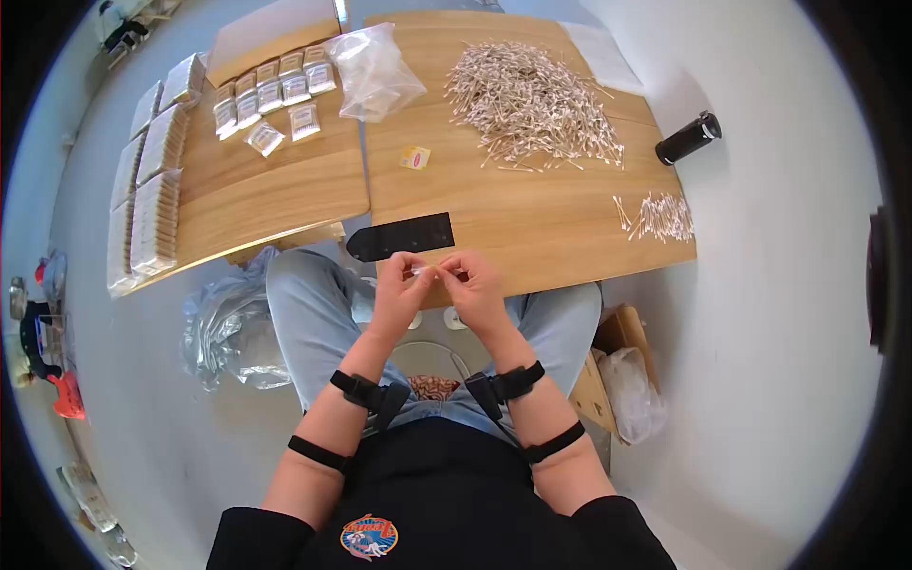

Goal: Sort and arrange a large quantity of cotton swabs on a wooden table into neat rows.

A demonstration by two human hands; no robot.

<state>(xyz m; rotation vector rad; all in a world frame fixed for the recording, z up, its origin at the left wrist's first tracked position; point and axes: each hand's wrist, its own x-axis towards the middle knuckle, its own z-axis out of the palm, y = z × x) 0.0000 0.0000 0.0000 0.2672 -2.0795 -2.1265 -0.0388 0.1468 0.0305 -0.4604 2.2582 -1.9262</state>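
Observation:
My left hand (399, 293) and my right hand (474, 291) meet at the table's near edge, fingertips together. Both are closed in a pinch. A small whitish, partly clear piece shows between them, too small and covered to name. Just beyond my left hand lies a flat black strip (404, 237) with one pointed end. A large loose heap of cotton swabs (532, 100) covers the far right of the table. A smaller bunch of cotton swabs (663, 218) lies at the right edge. Beyond the black strip is a small yellow and red card (414, 158).
Small filled packets (269, 93) stand in rows at the far left, beside a clear plastic bag (377, 71). Stacked white packs (155, 195) line the left edge. A black bottle (689, 139) is at the right edge. Plastic sheeting (233, 328) and a cardboard box (627, 342) are below.

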